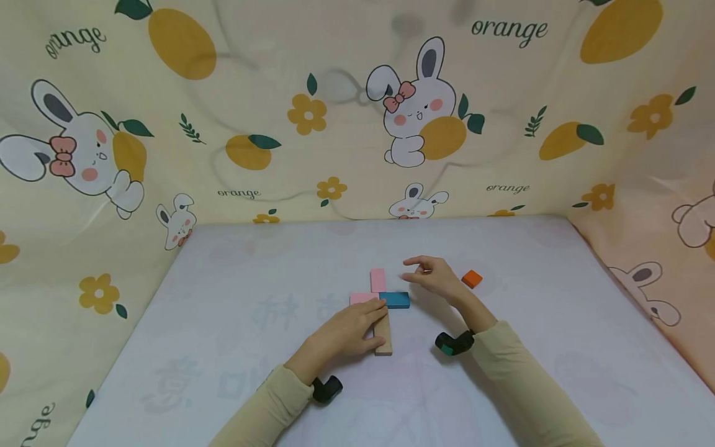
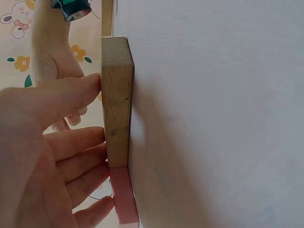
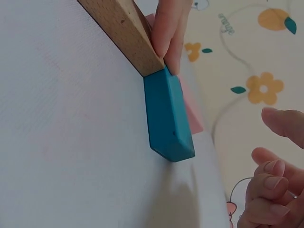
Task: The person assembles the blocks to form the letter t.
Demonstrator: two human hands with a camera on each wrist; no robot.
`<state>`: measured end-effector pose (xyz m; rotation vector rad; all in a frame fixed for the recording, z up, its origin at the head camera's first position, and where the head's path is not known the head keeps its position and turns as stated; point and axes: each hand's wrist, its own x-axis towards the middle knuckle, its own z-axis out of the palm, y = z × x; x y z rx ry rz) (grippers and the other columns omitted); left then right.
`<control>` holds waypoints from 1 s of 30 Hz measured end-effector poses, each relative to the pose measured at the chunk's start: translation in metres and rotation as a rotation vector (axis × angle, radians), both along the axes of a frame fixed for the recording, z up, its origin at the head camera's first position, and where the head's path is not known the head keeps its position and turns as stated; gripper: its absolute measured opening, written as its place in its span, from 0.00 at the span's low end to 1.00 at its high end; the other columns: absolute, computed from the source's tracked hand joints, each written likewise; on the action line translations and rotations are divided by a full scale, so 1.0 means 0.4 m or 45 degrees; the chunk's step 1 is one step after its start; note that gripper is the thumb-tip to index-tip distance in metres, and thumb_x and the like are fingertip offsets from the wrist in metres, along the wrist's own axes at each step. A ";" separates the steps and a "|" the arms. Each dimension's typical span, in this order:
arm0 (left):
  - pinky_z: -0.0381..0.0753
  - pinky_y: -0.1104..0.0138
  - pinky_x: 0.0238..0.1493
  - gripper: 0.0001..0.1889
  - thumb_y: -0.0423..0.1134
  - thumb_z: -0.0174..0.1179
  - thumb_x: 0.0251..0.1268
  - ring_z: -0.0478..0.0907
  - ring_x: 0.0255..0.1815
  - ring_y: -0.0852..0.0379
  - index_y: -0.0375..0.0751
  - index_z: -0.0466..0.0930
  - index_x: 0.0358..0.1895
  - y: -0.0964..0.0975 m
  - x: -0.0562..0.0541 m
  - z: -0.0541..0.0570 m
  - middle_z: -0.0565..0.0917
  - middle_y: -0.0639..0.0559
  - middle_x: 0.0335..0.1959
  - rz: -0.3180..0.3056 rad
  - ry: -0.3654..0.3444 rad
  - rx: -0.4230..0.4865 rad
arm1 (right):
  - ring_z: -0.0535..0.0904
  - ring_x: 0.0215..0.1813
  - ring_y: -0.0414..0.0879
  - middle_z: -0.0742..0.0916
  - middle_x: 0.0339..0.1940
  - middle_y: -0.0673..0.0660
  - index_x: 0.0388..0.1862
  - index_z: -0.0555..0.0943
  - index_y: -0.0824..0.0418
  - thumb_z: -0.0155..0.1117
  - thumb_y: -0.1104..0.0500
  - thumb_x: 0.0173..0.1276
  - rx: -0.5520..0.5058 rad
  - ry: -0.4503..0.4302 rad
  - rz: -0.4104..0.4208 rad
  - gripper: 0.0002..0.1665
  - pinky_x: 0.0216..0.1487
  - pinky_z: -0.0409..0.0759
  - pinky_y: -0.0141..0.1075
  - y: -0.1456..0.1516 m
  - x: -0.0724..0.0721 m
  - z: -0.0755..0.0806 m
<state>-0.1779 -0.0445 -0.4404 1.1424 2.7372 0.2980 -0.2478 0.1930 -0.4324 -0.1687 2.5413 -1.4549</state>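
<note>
My left hand [image 1: 349, 326] rests on a natural wood block [image 1: 383, 335], its fingertips along the top faces with fingers fairly straight. A pink block [image 1: 363, 298] on the left and a blue block [image 1: 394, 300] on the right meet the wood block's far end. Another pink block [image 1: 377, 280] points away from that junction, so the blocks form a cross. In the right wrist view, the left fingertips touch the corner where wood and blue block [image 3: 166, 114] meet. My right hand [image 1: 438, 278] hovers right of the far pink block, fingers loosely bent and holding nothing.
An orange block [image 1: 472, 279] lies on the white table [image 1: 279, 254], just right of the right hand. A patterned cloth [image 1: 335, 149] with rabbits and oranges hangs behind the table and along its sides. Dark camera bands sit on both wrists.
</note>
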 end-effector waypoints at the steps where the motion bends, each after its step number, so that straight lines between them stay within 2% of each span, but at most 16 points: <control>1: 0.66 0.61 0.76 0.31 0.51 0.56 0.68 0.62 0.76 0.54 0.40 0.66 0.70 0.000 0.000 0.000 0.65 0.49 0.75 0.000 -0.001 0.000 | 0.63 0.23 0.38 0.74 0.20 0.44 0.60 0.77 0.64 0.67 0.53 0.64 0.003 0.000 0.000 0.28 0.24 0.61 0.27 0.002 0.002 0.001; 18: 0.66 0.61 0.75 0.31 0.51 0.56 0.69 0.63 0.76 0.53 0.39 0.66 0.70 -0.001 0.001 0.004 0.66 0.48 0.74 -0.012 0.016 -0.012 | 0.64 0.23 0.36 0.73 0.21 0.44 0.60 0.77 0.65 0.67 0.51 0.64 0.026 0.005 -0.067 0.29 0.24 0.62 0.28 0.040 0.023 0.015; 30: 0.65 0.61 0.76 0.31 0.51 0.55 0.69 0.62 0.77 0.54 0.40 0.65 0.71 0.000 0.003 0.005 0.65 0.49 0.75 0.003 -0.006 -0.009 | 0.64 0.23 0.36 0.72 0.22 0.44 0.63 0.75 0.65 0.65 0.50 0.66 0.009 -0.053 -0.123 0.30 0.24 0.62 0.28 0.059 0.044 0.024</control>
